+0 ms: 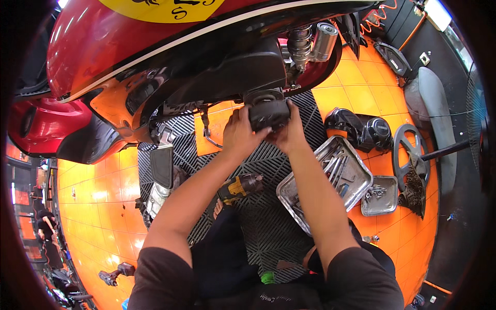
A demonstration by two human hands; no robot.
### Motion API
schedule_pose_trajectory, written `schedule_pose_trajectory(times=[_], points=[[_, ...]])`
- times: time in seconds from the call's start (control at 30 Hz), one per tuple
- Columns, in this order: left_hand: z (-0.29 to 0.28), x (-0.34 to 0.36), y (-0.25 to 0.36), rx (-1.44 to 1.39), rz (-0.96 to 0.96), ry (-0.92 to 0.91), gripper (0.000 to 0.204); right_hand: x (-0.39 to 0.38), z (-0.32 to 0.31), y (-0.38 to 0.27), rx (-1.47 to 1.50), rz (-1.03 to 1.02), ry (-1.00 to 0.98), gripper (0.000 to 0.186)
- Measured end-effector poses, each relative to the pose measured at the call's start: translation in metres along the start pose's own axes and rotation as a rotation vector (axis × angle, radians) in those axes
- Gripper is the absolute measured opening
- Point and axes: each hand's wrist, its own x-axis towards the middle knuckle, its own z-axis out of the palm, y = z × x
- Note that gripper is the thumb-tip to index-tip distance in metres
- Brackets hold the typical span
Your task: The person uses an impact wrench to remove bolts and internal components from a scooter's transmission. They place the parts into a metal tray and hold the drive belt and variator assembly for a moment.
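Observation:
Both my hands are on a rounded black part (pixel 268 114), up against the underside of a red and black scooter (pixel 170 46). My left hand (pixel 240 133) wraps the left side of the part, thumb along its lower edge. Gripping the right side is my right hand (pixel 290 132), its lower fingers partly hidden beneath. The part's exact kind cannot be made out, nor whether it is joined to the scooter. Just above it shows a dark round housing (pixel 264 95). A yellow and black power drill or impact wrench (pixel 238 188) lies below my left forearm.
Right of my right forearm lie a metal tray (pixel 361 173) of wrenches and a smaller tray (pixel 381 205) of bolts. Black covers (pixel 359 128) and a grey wheel-like ring (pixel 408 150) sit beyond. A metal engine part (pixel 157 199) and another power tool (pixel 117 273) are on the left.

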Motion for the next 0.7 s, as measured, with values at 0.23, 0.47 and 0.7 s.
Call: schedule_pose_trajectory(times=[0.23,0.47,0.7], points=[[-0.135,-0.106,-0.022,0.027,0.031,-0.087,0.037,-0.036,0.006,0.047,-0.658,-0.196,0.014,0.068],[-0.132,-0.271,-0.073,-0.014,-0.478,0.081,0.034,-0.029,-0.090,0.089,-1.358,-0.279,0.441,0.055],[-0.067,-0.400,-0.167,0.407,-0.835,-0.228,0.035,-0.063,-0.180,0.148,-1.445,-0.533,0.648,0.034]])
